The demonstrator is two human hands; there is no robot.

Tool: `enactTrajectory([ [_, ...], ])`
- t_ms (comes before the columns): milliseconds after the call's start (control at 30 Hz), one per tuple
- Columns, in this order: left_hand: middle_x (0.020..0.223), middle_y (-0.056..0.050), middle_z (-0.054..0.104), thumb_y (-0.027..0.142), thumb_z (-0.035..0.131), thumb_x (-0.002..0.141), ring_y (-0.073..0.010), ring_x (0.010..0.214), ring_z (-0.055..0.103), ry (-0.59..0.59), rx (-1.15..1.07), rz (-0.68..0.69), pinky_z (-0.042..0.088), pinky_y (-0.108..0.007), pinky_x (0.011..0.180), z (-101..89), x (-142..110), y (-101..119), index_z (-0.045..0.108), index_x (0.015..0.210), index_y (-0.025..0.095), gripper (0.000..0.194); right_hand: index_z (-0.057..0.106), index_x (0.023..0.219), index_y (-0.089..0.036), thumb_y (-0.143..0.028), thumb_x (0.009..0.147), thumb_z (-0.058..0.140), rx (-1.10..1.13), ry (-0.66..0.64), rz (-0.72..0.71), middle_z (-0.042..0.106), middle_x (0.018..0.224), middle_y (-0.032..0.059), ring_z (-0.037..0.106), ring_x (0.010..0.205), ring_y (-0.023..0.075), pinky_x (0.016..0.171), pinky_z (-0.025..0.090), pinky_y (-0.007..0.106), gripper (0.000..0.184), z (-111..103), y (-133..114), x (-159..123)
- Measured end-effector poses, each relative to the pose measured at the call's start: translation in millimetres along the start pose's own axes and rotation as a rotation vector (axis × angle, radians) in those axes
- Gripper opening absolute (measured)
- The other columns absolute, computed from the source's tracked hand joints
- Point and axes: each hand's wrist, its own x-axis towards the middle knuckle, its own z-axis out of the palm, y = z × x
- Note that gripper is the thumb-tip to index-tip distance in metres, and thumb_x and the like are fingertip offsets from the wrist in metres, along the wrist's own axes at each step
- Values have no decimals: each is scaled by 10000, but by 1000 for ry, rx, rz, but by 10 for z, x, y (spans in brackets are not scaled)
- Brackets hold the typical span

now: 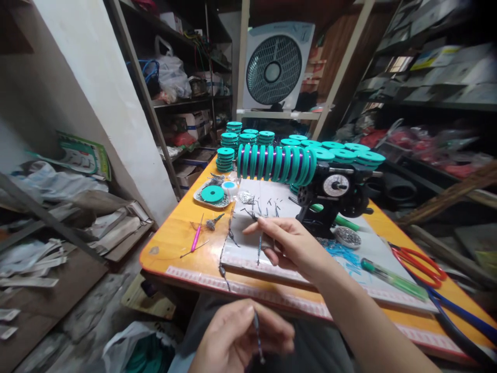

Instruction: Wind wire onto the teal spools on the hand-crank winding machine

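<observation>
At the left, the tabletop (pixel 176 243) carries a pink-handled tool (pixel 196 235) lying near its edge, then a patterned tray (pixel 200 199) bearing a teal disc (pixel 212 194). A dark knotted cord (pixel 222 270) runs down over the front edge. Below it, in front of the tabletop, the left hand (pixel 233 334) has its fingers pinched on a thin dark strand (pixel 257 331), which hangs downward. Above, teal spools (pixel 274 163) line up in a row against a black winding device (pixel 336 194). The right hand (pixel 297 243) is over the white board (pixel 285 194), its fingers curled beside a beaded strand (pixel 259 248); whether they grip it, I cannot tell. Farther right come a dish of small metal pieces (pixel 348 237), a green tube-like tool (pixel 396 281) and red-handled scissors (pixel 421 263)
</observation>
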Motion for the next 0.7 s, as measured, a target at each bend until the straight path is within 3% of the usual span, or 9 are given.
enactTrajectory([
  [67,883,-152,692,250,498,852,-222,825,649,21,126,140,464,-338,826,57,65,129,660,1002,65,288,685,996,-118,-498,905,459,-235,12,-55,426,387,-44,289,324,36,342,187,154,451,-45,-67,3],
  [167,969,-124,667,272,386,905,-206,659,667,25,255,163,467,-370,767,157,226,337,426,1295,151,411,694,1045,-133,-514,907,441,-463,-4,-80,406,398,-44,325,361,49,374,226,168,478,-91,-190,5],
  [267,1059,-102,615,309,307,941,-175,558,651,-5,292,108,478,-336,615,250,418,497,420,1226,210,323,704,1030,-131,-497,918,425,-612,-49,-99,470,444,-26,346,382,55,392,271,181,473,-94,-312,-1],
  [333,966,-69,612,353,323,943,-150,525,628,2,307,93,453,-282,524,287,518,542,493,1082,183,278,722,945,-117,-478,931,411,-653,-89,-128,512,461,-7,395,412,64,426,314,186,477,-92,-360,-6],
  [433,737,-18,576,373,367,936,-105,459,562,24,307,81,452,-253,499,288,573,514,524,895,142,283,718,901,-101,-477,914,449,-563,-78,-125,529,466,2,398,399,60,399,289,178,462,-112,-340,-1],
  [533,571,11,505,350,403,930,-63,411,470,23,268,54,453,-218,489,260,535,443,524,813,118,287,683,1032,-108,-479,889,497,-260,-79,-23,441,407,-36,354,355,53,356,210,157,439,-142,-228,24],
  [633,580,16,503,382,394,931,-33,374,371,28,216,73,460,-219,466,240,496,422,526,846,112,313,670,1063,-103,-460,894,488,40,-134,56,372,372,-57,293,326,46,349,173,148,434,-143,-124,59],
  [700,668,10,538,449,366,929,-29,365,373,43,230,108,491,-255,470,233,501,446,508,908,135,346,679,1054,-94,-442,894,494,44,-124,31,429,425,-38,249,331,29,343,153,152,425,-129,-103,76],
])
